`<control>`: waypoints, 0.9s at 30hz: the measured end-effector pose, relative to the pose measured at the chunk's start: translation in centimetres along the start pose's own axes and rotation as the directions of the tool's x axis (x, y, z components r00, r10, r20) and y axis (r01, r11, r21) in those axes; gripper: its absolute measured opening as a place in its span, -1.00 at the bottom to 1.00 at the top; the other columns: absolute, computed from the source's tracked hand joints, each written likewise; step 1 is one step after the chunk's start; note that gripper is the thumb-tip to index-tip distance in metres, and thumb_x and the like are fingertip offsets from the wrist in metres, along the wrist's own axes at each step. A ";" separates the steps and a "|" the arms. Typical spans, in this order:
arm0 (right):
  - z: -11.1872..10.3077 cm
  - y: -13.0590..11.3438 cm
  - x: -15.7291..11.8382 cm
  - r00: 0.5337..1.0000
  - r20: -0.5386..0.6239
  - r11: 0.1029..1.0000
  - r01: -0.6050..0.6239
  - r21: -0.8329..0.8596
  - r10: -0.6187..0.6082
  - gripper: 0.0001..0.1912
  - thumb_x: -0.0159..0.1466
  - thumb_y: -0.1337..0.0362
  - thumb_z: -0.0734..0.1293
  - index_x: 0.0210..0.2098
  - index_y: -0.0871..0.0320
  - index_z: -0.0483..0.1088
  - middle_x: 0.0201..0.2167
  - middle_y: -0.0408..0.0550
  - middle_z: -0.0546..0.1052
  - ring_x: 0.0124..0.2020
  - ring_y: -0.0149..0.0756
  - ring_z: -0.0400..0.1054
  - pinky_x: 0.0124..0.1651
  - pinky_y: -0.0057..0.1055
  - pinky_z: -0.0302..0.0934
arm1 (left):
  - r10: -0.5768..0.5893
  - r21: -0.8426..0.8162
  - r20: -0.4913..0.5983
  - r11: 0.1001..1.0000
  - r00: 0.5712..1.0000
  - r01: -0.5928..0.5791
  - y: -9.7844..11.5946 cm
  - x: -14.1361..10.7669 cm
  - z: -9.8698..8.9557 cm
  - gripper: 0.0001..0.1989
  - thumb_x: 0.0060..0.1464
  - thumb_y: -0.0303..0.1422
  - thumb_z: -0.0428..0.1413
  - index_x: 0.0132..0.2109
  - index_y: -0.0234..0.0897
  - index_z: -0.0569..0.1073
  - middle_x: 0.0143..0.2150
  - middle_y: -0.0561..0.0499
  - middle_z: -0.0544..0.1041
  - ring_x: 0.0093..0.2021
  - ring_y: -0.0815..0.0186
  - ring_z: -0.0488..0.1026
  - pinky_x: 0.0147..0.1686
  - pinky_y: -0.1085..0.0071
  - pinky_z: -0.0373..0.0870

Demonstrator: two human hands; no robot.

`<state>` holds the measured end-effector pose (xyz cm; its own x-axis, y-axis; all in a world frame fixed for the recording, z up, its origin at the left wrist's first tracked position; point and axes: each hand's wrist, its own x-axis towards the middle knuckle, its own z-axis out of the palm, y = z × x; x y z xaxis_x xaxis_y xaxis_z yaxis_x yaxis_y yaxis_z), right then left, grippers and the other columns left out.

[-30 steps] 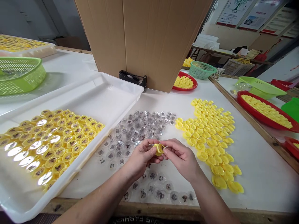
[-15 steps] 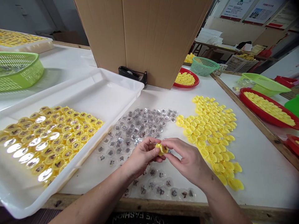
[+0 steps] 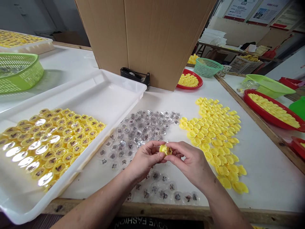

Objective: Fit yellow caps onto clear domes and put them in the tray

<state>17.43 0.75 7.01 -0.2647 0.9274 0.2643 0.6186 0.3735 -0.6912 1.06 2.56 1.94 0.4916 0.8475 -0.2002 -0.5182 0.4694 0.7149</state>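
Observation:
Between my left hand (image 3: 144,157) and my right hand (image 3: 190,162) is a small yellow plastic cap (image 3: 165,150) with a dark figure showing in it. The fingertips of both hands pinch it, hiding part of its rim. Just beyond and below my hands lie many clear plastic capsules (image 3: 140,133), each holding a dark figure. To the right spreads a heap of loose yellow caps (image 3: 214,133). On the left, a white plastic tray (image 3: 78,95) holds neat rows of yellow-and-clear pieces (image 3: 50,146).
A tall cardboard panel (image 3: 147,38) stands at the table's back, with a black tape dispenser (image 3: 134,77) at its foot. Red plates of yellow caps (image 3: 189,80) (image 3: 269,111) and green baskets (image 3: 16,73) (image 3: 207,67) stand around. A wooden edge (image 3: 262,117) borders the white table.
The yellow cap has turned between my fingers and shifted slightly right. My hands have come closer together around it, and the whole view has shifted slightly.

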 end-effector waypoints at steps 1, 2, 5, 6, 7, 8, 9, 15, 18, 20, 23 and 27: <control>-0.1 -0.1 0.0 1.000 0.002 1.000 0.010 -0.007 -0.010 -0.66 0.16 0.52 0.39 -0.12 0.07 0.41 -0.30 -0.17 0.48 -0.33 -0.36 0.40 -0.27 -0.41 0.32 | 0.000 -0.001 0.004 1.000 1.000 0.000 0.0 0.0 0.0 -0.57 -0.11 -0.36 0.35 -0.08 -0.35 0.43 -0.23 -0.11 0.51 -0.25 0.34 0.45 -0.24 0.48 0.41; -0.1 -0.2 0.0 1.000 -0.005 1.000 0.024 -0.017 -0.024 -0.66 0.16 0.52 0.39 -0.12 0.08 0.40 -0.28 -0.16 0.48 -0.31 -0.35 0.40 -0.24 -0.40 0.32 | 0.001 -0.003 0.006 1.000 1.000 -0.001 0.0 0.0 0.0 -0.58 -0.11 -0.36 0.35 -0.09 -0.36 0.42 -0.24 -0.11 0.52 -0.25 0.33 0.46 -0.25 0.48 0.41; 0.0 -0.3 -0.1 0.998 -0.038 0.997 0.050 -0.051 -0.052 -0.67 0.17 0.53 0.37 -0.11 0.12 0.37 -0.24 -0.11 0.48 -0.29 -0.33 0.39 -0.21 -0.39 0.32 | 0.005 -0.007 0.005 1.000 1.000 -0.005 0.1 0.0 -0.1 -0.61 -0.10 -0.38 0.34 -0.11 -0.36 0.43 -0.25 -0.09 0.52 -0.30 0.36 0.46 -0.30 0.50 0.42; 0.0 -0.3 -0.1 0.997 -0.045 0.996 0.061 -0.058 -0.064 -0.68 0.17 0.53 0.36 -0.11 0.13 0.37 -0.23 -0.10 0.48 -0.28 -0.32 0.39 -0.20 -0.39 0.32 | 0.010 -0.006 0.009 1.000 1.000 -0.010 0.1 0.0 -0.1 -0.61 -0.09 -0.38 0.33 -0.11 -0.36 0.42 -0.26 -0.09 0.52 -0.32 0.36 0.47 -0.32 0.51 0.42; 0.0 -0.3 -0.1 0.996 -0.041 0.995 0.079 -0.061 -0.082 -0.69 0.18 0.54 0.34 -0.11 0.14 0.37 -0.22 -0.08 0.48 -0.26 -0.31 0.38 -0.19 -0.37 0.32 | 0.011 0.000 0.016 1.000 1.000 -0.011 0.2 0.0 -0.2 -0.61 -0.08 -0.38 0.33 -0.10 -0.35 0.42 -0.26 -0.09 0.52 -0.33 0.36 0.47 -0.35 0.52 0.42; 0.0 -0.3 -0.1 0.994 -0.034 0.993 0.098 -0.059 -0.100 -0.69 0.19 0.54 0.33 -0.11 0.14 0.37 -0.21 -0.07 0.47 -0.23 -0.29 0.38 -0.17 -0.36 0.32 | 0.012 0.009 0.023 1.000 1.000 -0.013 0.1 0.0 -0.2 -0.61 -0.07 -0.38 0.32 -0.08 -0.35 0.41 -0.28 -0.08 0.52 -0.35 0.35 0.48 -0.40 0.53 0.41; 0.0 -0.3 -0.1 0.993 -0.026 0.993 0.112 -0.048 -0.113 -0.69 0.20 0.54 0.32 -0.10 0.13 0.38 -0.18 -0.05 0.46 -0.19 -0.28 0.38 -0.14 -0.33 0.31 | 0.014 0.016 0.028 1.000 1.000 -0.014 0.1 0.0 -0.2 -0.61 -0.06 -0.38 0.32 -0.07 -0.34 0.41 -0.29 -0.08 0.51 -0.37 0.35 0.48 -0.43 0.55 0.40; 0.2 0.2 -0.2 0.999 -0.045 0.995 0.033 0.090 -0.029 -0.69 0.19 0.47 0.39 -0.10 0.07 0.41 -0.15 -0.09 0.44 -0.18 -0.29 0.37 -0.12 -0.33 0.34 | 0.032 -0.001 0.025 0.999 0.999 -0.032 0.1 0.0 -0.1 -0.62 -0.07 -0.42 0.32 -0.09 -0.36 0.42 -0.30 -0.04 0.49 -0.40 0.42 0.44 -0.41 0.56 0.42; 0.3 0.4 -0.2 0.997 -0.072 0.994 0.008 0.110 0.000 -0.69 0.16 0.49 0.40 -0.14 0.08 0.41 -0.13 -0.10 0.43 -0.19 -0.31 0.37 -0.14 -0.37 0.37 | 0.031 0.006 0.024 0.999 0.999 -0.031 0.1 0.0 -0.1 -0.63 -0.06 -0.43 0.31 -0.09 -0.37 0.42 -0.31 -0.06 0.50 -0.39 0.42 0.44 -0.40 0.56 0.41; 0.3 0.3 -0.2 0.998 -0.064 0.997 0.033 0.071 -0.028 -0.71 0.17 0.50 0.39 -0.16 0.09 0.42 -0.15 -0.10 0.44 -0.19 -0.30 0.37 -0.17 -0.39 0.36 | 0.033 -0.002 0.035 0.999 0.999 -0.033 0.1 0.0 -0.2 -0.63 -0.06 -0.43 0.31 -0.09 -0.37 0.42 -0.31 -0.07 0.51 -0.39 0.40 0.45 -0.40 0.55 0.42; 0.1 0.1 -0.2 0.998 -0.030 0.999 0.050 -0.017 -0.051 -0.70 0.17 0.52 0.39 -0.14 0.10 0.40 -0.27 -0.13 0.47 -0.30 -0.33 0.39 -0.25 -0.38 0.33 | 0.030 -0.008 0.044 1.000 0.999 -0.029 0.0 0.0 -0.2 -0.62 -0.09 -0.43 0.33 -0.10 -0.37 0.43 -0.31 -0.09 0.53 -0.37 0.38 0.46 -0.38 0.53 0.43; 0.0 -0.2 -0.3 0.994 -0.020 0.987 0.106 -0.123 -0.109 -0.70 0.19 0.54 0.35 -0.14 0.09 0.37 -0.27 -0.12 0.47 -0.27 -0.30 0.39 -0.23 -0.37 0.31 | 0.007 -0.013 0.026 1.000 1.000 -0.006 0.0 0.0 -0.1 -0.60 -0.13 -0.41 0.35 -0.11 -0.36 0.45 -0.32 -0.09 0.54 -0.38 0.36 0.47 -0.37 0.51 0.44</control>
<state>17.41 0.35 7.10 -0.3154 0.8813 0.3518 0.6736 0.4690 -0.5712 0.98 2.63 1.90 0.5059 0.8440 -0.1783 -0.5302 0.4672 0.7075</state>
